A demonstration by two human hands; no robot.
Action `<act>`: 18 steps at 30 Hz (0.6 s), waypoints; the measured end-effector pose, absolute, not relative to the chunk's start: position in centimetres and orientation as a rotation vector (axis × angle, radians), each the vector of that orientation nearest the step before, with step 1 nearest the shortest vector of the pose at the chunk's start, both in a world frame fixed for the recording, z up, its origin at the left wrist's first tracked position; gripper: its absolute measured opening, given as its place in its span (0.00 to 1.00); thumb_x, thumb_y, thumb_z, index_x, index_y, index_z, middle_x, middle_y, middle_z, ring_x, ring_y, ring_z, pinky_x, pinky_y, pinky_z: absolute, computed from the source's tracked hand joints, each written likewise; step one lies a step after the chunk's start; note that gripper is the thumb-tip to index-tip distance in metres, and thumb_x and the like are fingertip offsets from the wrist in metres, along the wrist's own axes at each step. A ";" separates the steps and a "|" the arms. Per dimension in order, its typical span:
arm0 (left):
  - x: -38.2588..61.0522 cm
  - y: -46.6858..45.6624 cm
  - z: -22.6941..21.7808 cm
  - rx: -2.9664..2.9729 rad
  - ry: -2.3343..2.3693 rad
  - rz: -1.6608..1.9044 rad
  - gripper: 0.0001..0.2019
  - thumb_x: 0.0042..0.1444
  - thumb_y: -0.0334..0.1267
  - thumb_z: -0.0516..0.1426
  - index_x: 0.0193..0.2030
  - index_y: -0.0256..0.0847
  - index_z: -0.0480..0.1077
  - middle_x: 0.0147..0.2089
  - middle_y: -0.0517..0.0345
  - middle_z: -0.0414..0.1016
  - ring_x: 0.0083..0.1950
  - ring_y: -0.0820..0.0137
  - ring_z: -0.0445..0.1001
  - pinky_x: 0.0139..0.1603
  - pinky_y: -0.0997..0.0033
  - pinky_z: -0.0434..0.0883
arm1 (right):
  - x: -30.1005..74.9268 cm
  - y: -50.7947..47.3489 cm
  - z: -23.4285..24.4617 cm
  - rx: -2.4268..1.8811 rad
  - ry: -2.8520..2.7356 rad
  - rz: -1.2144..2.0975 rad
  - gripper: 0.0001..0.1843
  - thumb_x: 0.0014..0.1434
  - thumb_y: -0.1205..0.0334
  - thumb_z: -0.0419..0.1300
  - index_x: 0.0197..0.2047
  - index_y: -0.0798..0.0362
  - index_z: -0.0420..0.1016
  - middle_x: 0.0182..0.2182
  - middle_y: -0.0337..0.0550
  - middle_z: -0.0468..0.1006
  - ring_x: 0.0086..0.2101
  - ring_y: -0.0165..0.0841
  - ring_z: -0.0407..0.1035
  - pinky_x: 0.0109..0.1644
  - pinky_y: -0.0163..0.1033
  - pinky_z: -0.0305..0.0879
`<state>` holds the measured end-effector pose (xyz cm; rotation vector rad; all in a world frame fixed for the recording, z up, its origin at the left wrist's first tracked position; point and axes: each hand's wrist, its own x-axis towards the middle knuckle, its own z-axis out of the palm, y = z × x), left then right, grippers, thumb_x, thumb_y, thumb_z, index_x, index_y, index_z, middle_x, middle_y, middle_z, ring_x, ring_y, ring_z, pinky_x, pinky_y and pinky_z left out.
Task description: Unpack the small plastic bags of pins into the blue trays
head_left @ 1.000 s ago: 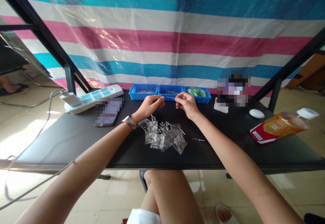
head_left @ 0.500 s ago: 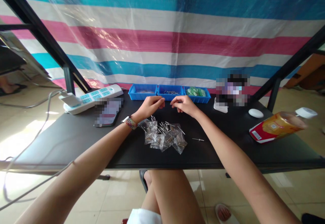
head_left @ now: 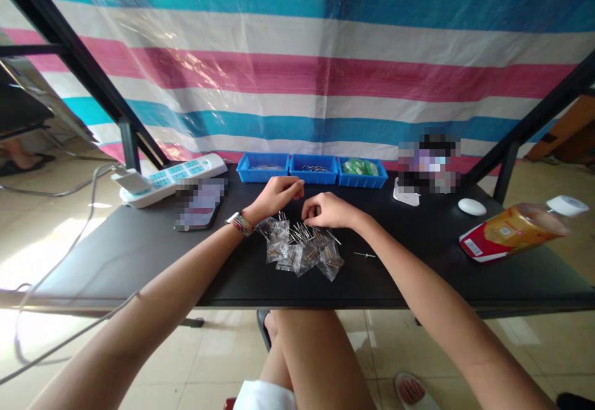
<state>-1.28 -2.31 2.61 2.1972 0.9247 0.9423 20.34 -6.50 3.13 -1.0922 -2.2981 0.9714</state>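
Head view: my right hand (head_left: 328, 212), palm down, is narrowing its fingers over loose pins (head_left: 302, 231), grip unclear; my left hand (head_left: 277, 193) is hovering pinched.

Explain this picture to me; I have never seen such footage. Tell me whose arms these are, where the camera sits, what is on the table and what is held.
There is no machine: a camera worn on a person's head looks down at their own bare arms. The left hand has its fingertips pinched; the right hand rests on a pile of small clear bags and metal pins on the black table. Whether either grips a pin is too small to tell. Behind stand three blue trays; a power strip lies left, a bottle right.
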 end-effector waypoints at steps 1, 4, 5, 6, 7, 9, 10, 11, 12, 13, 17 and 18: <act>-1.3 -2.3 2.6 2.196 0.923 0.944 0.27 0.73 0.56 0.50 0.31 0.39 0.75 0.30 0.54 0.79 0.34 0.68 0.76 0.38 0.70 0.71 | 20.2 -6.5 3.0 -1.093 -2.288 0.961 0.09 0.47 0.70 0.74 0.33 0.51 0.86 0.26 0.37 0.82 0.27 0.30 0.74 0.33 0.35 0.66; -1.3 -2.2 2.5 2.189 0.926 0.954 0.27 0.73 0.57 0.50 0.31 0.39 0.76 0.30 0.54 0.79 0.33 0.67 0.76 0.37 0.70 0.71 | 20.1 -6.4 2.7 -1.108 -2.250 0.951 0.08 0.49 0.74 0.68 0.30 0.51 0.84 0.26 0.37 0.82 0.28 0.31 0.74 0.34 0.34 0.66; -1.3 -2.1 2.4 2.186 0.927 0.954 0.28 0.73 0.57 0.50 0.31 0.39 0.76 0.30 0.54 0.78 0.33 0.67 0.76 0.37 0.70 0.71 | 20.1 -6.3 2.6 -1.111 -2.230 0.948 0.08 0.49 0.74 0.67 0.29 0.52 0.83 0.27 0.38 0.82 0.28 0.30 0.74 0.34 0.34 0.66; -1.3 -2.1 2.3 2.181 0.929 0.954 0.28 0.73 0.57 0.50 0.31 0.39 0.76 0.30 0.54 0.78 0.33 0.67 0.76 0.37 0.70 0.71 | 20.1 -6.1 2.5 -1.112 -2.199 0.944 0.07 0.48 0.74 0.66 0.29 0.52 0.82 0.26 0.37 0.82 0.28 0.30 0.73 0.34 0.34 0.66; -1.3 -2.1 2.3 2.174 0.928 0.952 0.27 0.73 0.57 0.51 0.31 0.39 0.76 0.30 0.54 0.78 0.33 0.67 0.76 0.37 0.70 0.71 | 20.1 -6.0 2.5 -1.111 -2.150 0.943 0.07 0.48 0.74 0.66 0.28 0.53 0.80 0.26 0.37 0.81 0.28 0.29 0.73 0.34 0.34 0.65; -1.3 -2.2 2.3 2.153 0.916 0.949 0.27 0.72 0.57 0.52 0.31 0.39 0.76 0.30 0.54 0.78 0.33 0.67 0.75 0.37 0.70 0.71 | 20.2 -5.6 2.6 -1.101 -1.991 0.983 0.05 0.48 0.72 0.65 0.28 0.53 0.78 0.25 0.36 0.79 0.26 0.28 0.71 0.31 0.33 0.64; -1.2 -2.2 2.4 2.135 0.903 0.947 0.26 0.71 0.57 0.53 0.31 0.39 0.76 0.30 0.54 0.78 0.33 0.67 0.75 0.37 0.70 0.71 | 20.3 -5.5 2.7 -1.094 -1.886 1.024 0.04 0.48 0.71 0.65 0.28 0.52 0.77 0.25 0.35 0.78 0.25 0.28 0.70 0.29 0.33 0.63; -1.2 -2.4 2.6 2.110 0.882 0.943 0.25 0.70 0.57 0.55 0.32 0.38 0.76 0.31 0.54 0.78 0.34 0.67 0.75 0.38 0.69 0.71 | 20.5 -5.4 2.8 -1.085 -1.775 1.074 0.03 0.49 0.68 0.65 0.29 0.52 0.76 0.25 0.35 0.77 0.24 0.28 0.69 0.27 0.32 0.62; -1.1 -2.5 2.7 2.082 0.856 0.937 0.23 0.69 0.57 0.56 0.34 0.38 0.76 0.31 0.55 0.78 0.34 0.67 0.75 0.38 0.69 0.72 | 20.7 -5.2 2.9 -1.075 -1.663 1.128 0.02 0.50 0.66 0.66 0.30 0.52 0.76 0.24 0.35 0.76 0.23 0.28 0.68 0.25 0.32 0.61; -1.0 -2.6 2.8 2.052 0.829 0.930 0.22 0.67 0.57 0.58 0.36 0.38 0.76 0.33 0.55 0.78 0.35 0.67 0.75 0.39 0.69 0.72 | 20.8 -5.2 3.1 -1.062 -1.556 1.178 0.05 0.50 0.63 0.67 0.31 0.52 0.76 0.24 0.34 0.76 0.22 0.27 0.68 0.24 0.32 0.61; -0.7 -3.0 3.2 1.995 0.781 0.928 0.19 0.62 0.55 0.64 0.39 0.38 0.76 0.34 0.56 0.77 0.35 0.68 0.74 0.38 0.70 0.71 | 20.9 -5.0 3.1 -1.009 -1.238 1.284 0.15 0.47 0.54 0.74 0.34 0.52 0.77 0.29 0.38 0.81 0.24 0.27 0.72 0.27 0.31 0.70; -0.7 -3.0 3.1 1.995 0.790 0.944 0.19 0.62 0.54 0.64 0.39 0.38 0.76 0.33 0.57 0.77 0.34 0.68 0.73 0.37 0.70 0.71 | 20.9 -4.9 3.1 -1.005 -1.201 1.293 0.17 0.46 0.53 0.75 0.35 0.52 0.77 0.30 0.39 0.82 0.24 0.27 0.73 0.27 0.31 0.71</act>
